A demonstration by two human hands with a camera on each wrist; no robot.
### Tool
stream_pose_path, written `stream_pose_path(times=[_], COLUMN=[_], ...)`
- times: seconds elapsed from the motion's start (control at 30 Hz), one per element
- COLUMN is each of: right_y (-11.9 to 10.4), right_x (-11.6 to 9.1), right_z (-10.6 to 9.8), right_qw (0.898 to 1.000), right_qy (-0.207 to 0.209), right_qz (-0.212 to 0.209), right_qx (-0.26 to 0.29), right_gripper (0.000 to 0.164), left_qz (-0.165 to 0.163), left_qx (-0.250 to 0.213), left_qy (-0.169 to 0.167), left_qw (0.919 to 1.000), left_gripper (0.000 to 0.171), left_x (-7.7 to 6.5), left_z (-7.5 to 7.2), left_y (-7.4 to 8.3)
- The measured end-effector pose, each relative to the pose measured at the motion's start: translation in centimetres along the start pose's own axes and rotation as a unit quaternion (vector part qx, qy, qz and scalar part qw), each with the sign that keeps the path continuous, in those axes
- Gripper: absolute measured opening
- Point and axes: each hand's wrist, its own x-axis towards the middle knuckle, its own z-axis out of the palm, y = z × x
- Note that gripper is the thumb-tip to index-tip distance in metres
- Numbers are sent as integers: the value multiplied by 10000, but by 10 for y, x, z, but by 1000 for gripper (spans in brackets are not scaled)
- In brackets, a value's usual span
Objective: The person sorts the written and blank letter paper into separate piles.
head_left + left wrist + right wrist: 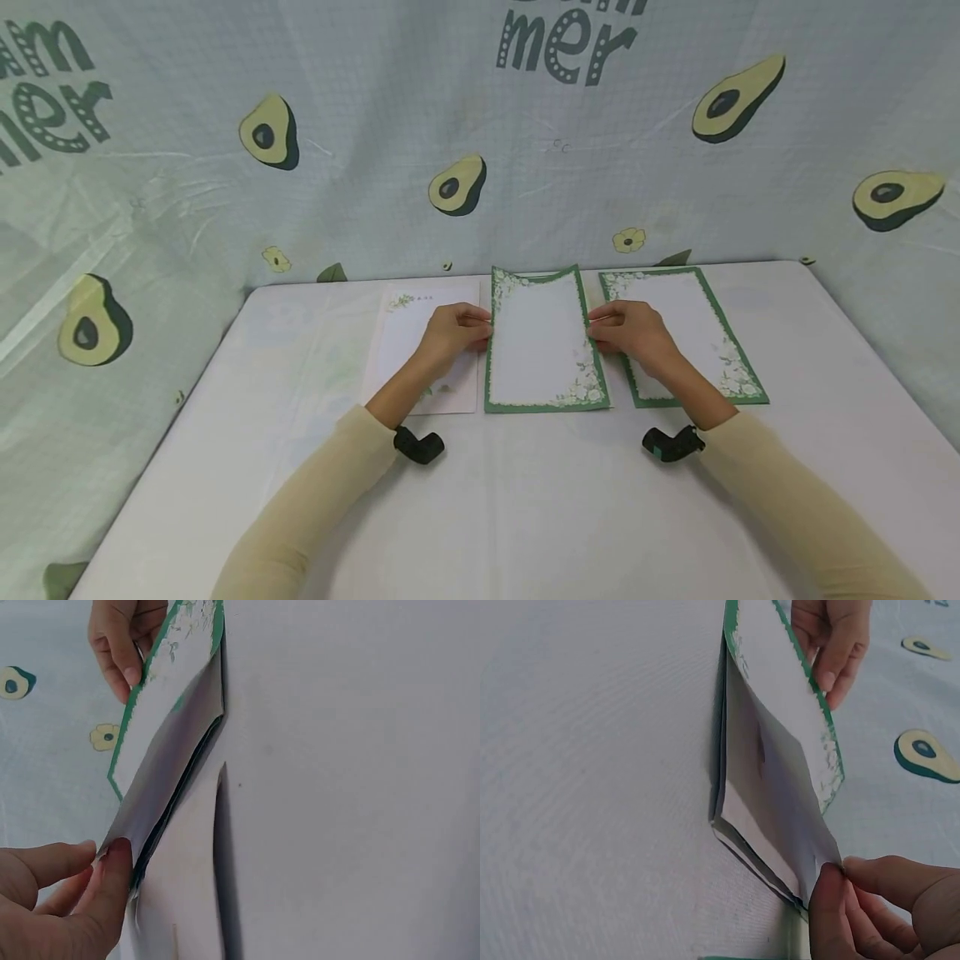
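Note:
A green-bordered sheet of paper (538,342) with white flowers in its corners is at the middle of the table, its far edge bowed. My left hand (452,333) pinches its left edge between thumb and fingers, while my right hand (633,335) pinches the right edge. Both side edges are lifted, and the pale underside (169,761) shows in the left wrist view. More paper layers (754,859) lie beneath it in the right wrist view. Left of it, a pinkish sheet (393,354) with a floral print is partly covered by my left hand.
Another green-bordered sheet (678,304) lies on the right, partly under my right hand and forearm. The white-covered table (555,508) meets a hanging avocado-print cloth (360,167) at the back and sides. Black wrist cameras (420,447) sit at both sleeves.

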Motion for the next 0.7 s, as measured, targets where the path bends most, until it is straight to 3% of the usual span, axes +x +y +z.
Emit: stream_pose_path(times=[0.23,0.7], right_y=[2,2], right_x=[-4,-6], right_z=[0,-3], right_qw=[9992,9944], right_qy=[298,899], right_qz=[-254,-518], right_qx=[16,-197], right_gripper=[33,30], left_qz=[-84,271], left_qx=[-165,-582], left_qy=[324,708], left_qw=[9993,9954], left_gripper=[27,25], left_x=[-2,-5], left_z=[3,11], left_y=[-3,2])
